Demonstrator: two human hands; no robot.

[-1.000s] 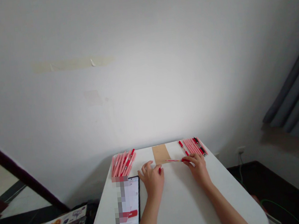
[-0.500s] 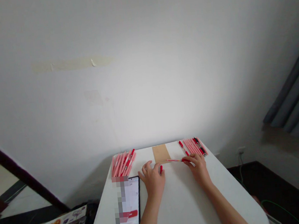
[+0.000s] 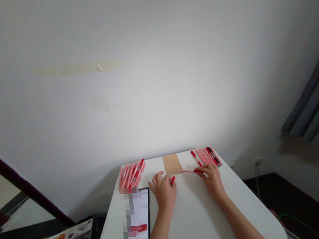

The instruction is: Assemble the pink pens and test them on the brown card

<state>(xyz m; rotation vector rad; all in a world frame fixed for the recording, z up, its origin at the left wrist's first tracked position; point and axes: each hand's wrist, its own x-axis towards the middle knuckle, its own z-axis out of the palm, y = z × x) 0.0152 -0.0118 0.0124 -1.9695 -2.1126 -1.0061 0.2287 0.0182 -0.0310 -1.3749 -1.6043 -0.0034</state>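
Observation:
My left hand (image 3: 165,190) is over the middle of the white table, a small red pen cap (image 3: 172,180) pinched at its thumb side and its other fingers curved forward. To the right, my right hand (image 3: 211,177) grips a thin pen (image 3: 185,170) by its red end. The pen's pale pinkish length points left, across the near edge of a tan strip (image 3: 173,164), and it is apart from the cap. Beyond my right hand lies a row of pink, red and black pens (image 3: 205,156). A bunch of pink and red pens (image 3: 131,174) rests at the far left.
A phone (image 3: 138,219) lies left of my left forearm, its screen partly pixelated. The white table (image 3: 196,213) stands against a pale wall (image 3: 157,97). Bags and a printed box (image 3: 67,235) are on the floor side at left; a grey curtain (image 3: 313,104) hangs at right.
The red cap in my left hand has tipped from nearly upright to leaning right. My left hand has shifted very slightly; my right hand and the pen stay almost still.

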